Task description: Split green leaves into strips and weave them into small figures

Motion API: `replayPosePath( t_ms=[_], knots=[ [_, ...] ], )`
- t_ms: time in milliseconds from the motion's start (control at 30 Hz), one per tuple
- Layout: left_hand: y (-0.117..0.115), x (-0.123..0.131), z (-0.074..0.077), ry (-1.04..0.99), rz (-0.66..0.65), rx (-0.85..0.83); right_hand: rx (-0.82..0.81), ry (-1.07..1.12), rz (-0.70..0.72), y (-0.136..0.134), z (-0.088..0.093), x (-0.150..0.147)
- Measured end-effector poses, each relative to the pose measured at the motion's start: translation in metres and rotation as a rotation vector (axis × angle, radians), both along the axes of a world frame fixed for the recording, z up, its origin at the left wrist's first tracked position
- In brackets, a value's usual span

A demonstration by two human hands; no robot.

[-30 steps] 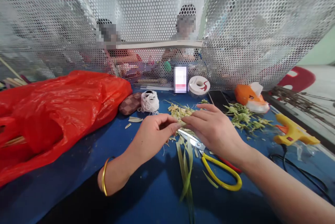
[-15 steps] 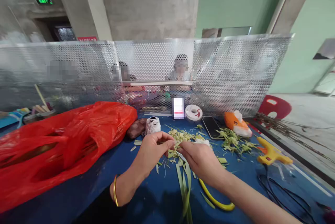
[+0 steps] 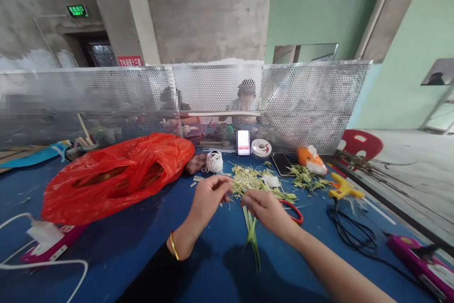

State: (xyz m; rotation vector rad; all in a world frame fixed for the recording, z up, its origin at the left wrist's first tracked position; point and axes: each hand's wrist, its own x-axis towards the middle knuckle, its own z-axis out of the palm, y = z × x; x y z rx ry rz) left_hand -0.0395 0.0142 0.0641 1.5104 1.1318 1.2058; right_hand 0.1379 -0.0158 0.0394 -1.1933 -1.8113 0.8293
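My left hand (image 3: pixel 209 195) and my right hand (image 3: pixel 265 207) hover close together over a blue table (image 3: pixel 117 255). Both have their fingers pinched. From under the right hand several long green leaf strips (image 3: pixel 252 234) trail toward me; it seems to grip their upper ends. The left hand pinches something thin that I cannot make out, just beside a heap of pale green leaf cuttings (image 3: pixel 252 180). A gold bangle (image 3: pixel 173 246) circles my left wrist. Red-handled scissors (image 3: pixel 293 210) lie right behind the right hand.
A big red plastic bag (image 3: pixel 117 175) fills the left of the table. A spool of white thread (image 3: pixel 214 162), a tape roll (image 3: pixel 261 148), a phone (image 3: pixel 281 163), a yellow glue gun (image 3: pixel 343 189) with black cable and a purple tool (image 3: pixel 422 265) lie around. People sit behind a perforated metal screen (image 3: pixel 312 104).
The view has tipped up and pulled back, showing wall, screen top and more table. My hands have drawn slightly apart and nearer the leaf strips' ends; yellow scissors are out of sight.
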Motion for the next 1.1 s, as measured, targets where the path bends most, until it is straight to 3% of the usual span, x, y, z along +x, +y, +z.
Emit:
replayPosePath(
  t_ms=[100, 267, 333, 500, 700, 833, 967, 1033, 1100],
  knots=[
    [0.005, 0.000, -0.012, -0.213, 0.090, -0.073, -0.149, 0.267, -0.043, -0.001, -0.004, -0.003],
    [-0.003, 0.007, -0.030, -0.308, -0.179, -0.209, -0.380, 0.577, 0.040, -0.006, -0.008, -0.012],
    [-0.006, 0.008, -0.034, -0.356, -0.225, -0.226, -0.488, 0.652, 0.079, -0.007, -0.011, -0.015],
    [-0.006, 0.008, -0.039, -0.381, -0.220, -0.260, -0.655, 0.735, 0.101, -0.009, -0.018, -0.019],
    [-0.005, 0.012, -0.044, -0.550, -0.311, -0.357, -0.666, 0.707, 0.085, -0.011, -0.020, -0.019],
    [0.012, 0.004, -0.042, -0.711, -0.146, -0.376, -0.609, 0.613, 0.085, -0.008, -0.021, -0.008],
    [0.041, -0.016, -0.038, -0.923, 0.160, -0.400, -0.433, 0.486, 0.032, 0.001, -0.022, 0.015],
    [0.051, -0.024, -0.036, -0.947, 0.324, -0.435, -0.301, 0.350, -0.019, 0.006, -0.020, 0.027],
    [0.054, -0.026, -0.036, -0.905, 0.352, -0.498, -0.172, 0.092, 0.063, 0.008, -0.020, 0.036]
  ],
)
